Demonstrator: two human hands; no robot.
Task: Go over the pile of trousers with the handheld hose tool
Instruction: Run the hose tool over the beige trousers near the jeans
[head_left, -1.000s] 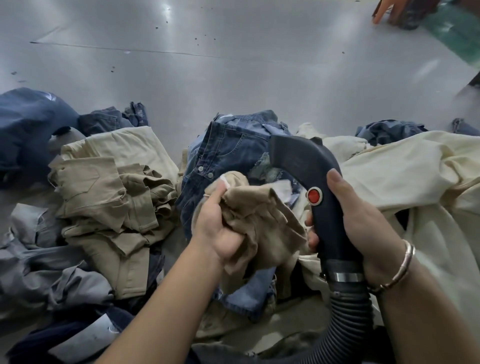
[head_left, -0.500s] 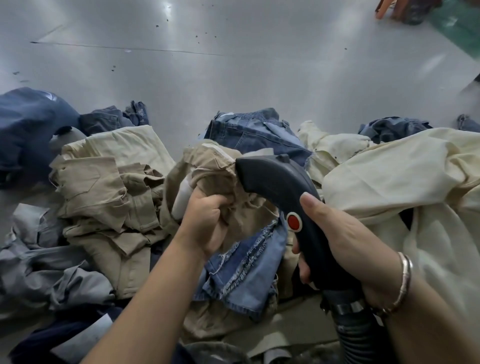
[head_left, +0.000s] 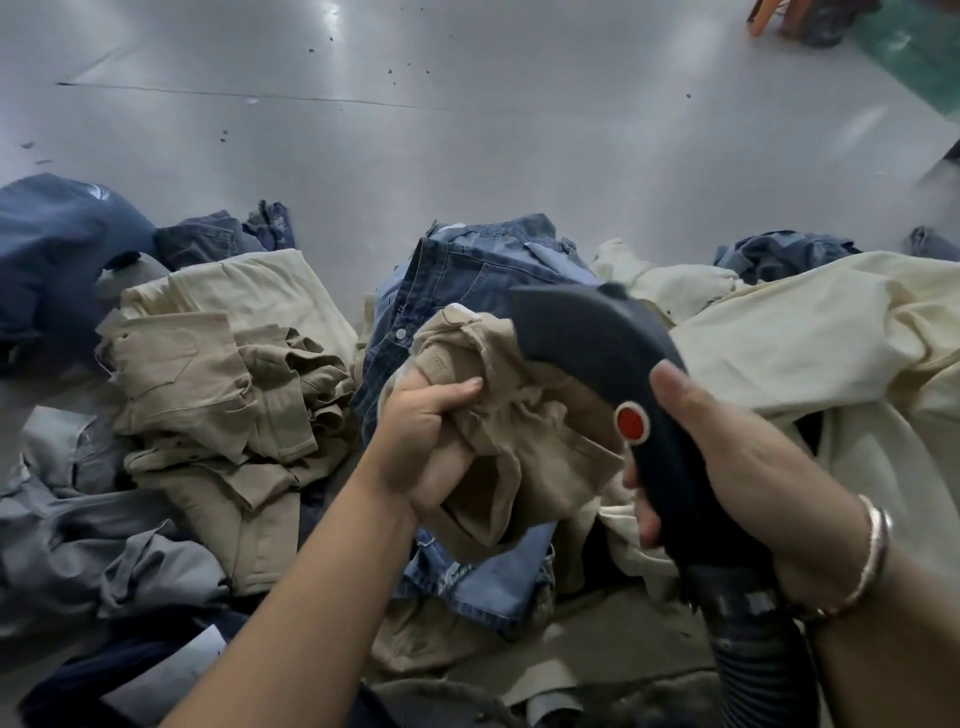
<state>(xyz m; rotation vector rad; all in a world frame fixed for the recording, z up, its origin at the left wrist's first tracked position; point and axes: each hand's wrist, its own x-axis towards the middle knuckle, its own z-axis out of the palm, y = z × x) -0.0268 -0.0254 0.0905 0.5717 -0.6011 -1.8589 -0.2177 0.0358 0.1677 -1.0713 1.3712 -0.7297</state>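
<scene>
My left hand (head_left: 431, 441) grips a bunched pair of tan trousers (head_left: 524, 447) at the middle of the pile, held above blue jeans (head_left: 467, 280). My right hand (head_left: 727, 467) grips the handle of the dark handheld hose tool (head_left: 597, 343), which has a red button (head_left: 632, 422) and a ribbed hose (head_left: 758, 670) running down to the lower right. The tool's curved head lies against the top right of the tan trousers. The nozzle opening is hidden behind the fabric.
Folded khaki trousers (head_left: 223, 374) lie to the left, grey ones (head_left: 67, 530) below them and dark blue garments (head_left: 57, 244) at far left. Cream trousers (head_left: 831, 332) spread to the right. Bare grey floor (head_left: 415, 156) stretches beyond the pile.
The hose tool's head has swung left and then back right and up over the tan trousers. My left hand has regripped and lifted the bundle.
</scene>
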